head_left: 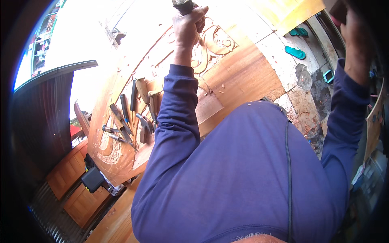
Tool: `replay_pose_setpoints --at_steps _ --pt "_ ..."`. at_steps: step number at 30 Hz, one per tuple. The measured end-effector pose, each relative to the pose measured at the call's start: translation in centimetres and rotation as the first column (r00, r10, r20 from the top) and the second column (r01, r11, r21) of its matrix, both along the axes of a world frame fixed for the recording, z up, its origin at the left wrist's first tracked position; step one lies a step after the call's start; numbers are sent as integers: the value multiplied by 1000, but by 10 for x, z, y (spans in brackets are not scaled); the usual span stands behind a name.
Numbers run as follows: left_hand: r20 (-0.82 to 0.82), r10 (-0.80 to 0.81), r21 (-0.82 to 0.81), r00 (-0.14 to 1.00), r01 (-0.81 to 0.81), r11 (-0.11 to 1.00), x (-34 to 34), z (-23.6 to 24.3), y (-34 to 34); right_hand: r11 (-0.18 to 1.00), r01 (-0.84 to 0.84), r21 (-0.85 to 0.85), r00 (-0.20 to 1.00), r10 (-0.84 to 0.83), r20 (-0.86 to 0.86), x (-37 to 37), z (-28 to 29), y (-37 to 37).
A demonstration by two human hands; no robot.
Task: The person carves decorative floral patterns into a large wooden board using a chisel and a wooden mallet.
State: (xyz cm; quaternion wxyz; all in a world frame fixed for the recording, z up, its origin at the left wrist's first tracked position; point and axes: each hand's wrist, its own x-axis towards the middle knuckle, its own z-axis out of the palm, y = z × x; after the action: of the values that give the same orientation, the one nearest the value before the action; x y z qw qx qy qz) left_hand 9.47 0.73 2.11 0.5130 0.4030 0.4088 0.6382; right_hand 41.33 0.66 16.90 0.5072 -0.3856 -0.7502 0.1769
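Observation:
My left hand is closed round a dark tool at the top of the view, over a wooden panel carved with scrolls. My right hand is raised at the upper right, gripping a dark brown block-like tool, partly lost in the rim's shadow. Left of my left forearm, on the panel, lie several chisels, a pale wooden mallet and a small hand plane, among wood shavings.
Teal flip-flops lie on the worn tiled floor at the right. A dark panel stands at the left, above wooden drawer fronts and a black case. A plain yellowish board sits at the top right.

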Motion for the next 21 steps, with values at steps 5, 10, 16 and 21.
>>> replay_pose_setpoints --at_steps 5,10,16,21 --pt "-74 3 -16 997 -4 1000 7 6 -11 983 -114 142 992 106 67 -17 5 15" --pt "-5 -32 72 999 32 997 11 8 -22 902 -302 308 832 91 548 -59 -48 27" --pt "-44 -61 -34 997 60 998 0 -8 -24 979 -117 166 982 89 165 -51 -30 33" --pt "-69 -40 -65 997 36 997 0 -6 -27 935 -355 16 924 353 -148 -55 -33 22"
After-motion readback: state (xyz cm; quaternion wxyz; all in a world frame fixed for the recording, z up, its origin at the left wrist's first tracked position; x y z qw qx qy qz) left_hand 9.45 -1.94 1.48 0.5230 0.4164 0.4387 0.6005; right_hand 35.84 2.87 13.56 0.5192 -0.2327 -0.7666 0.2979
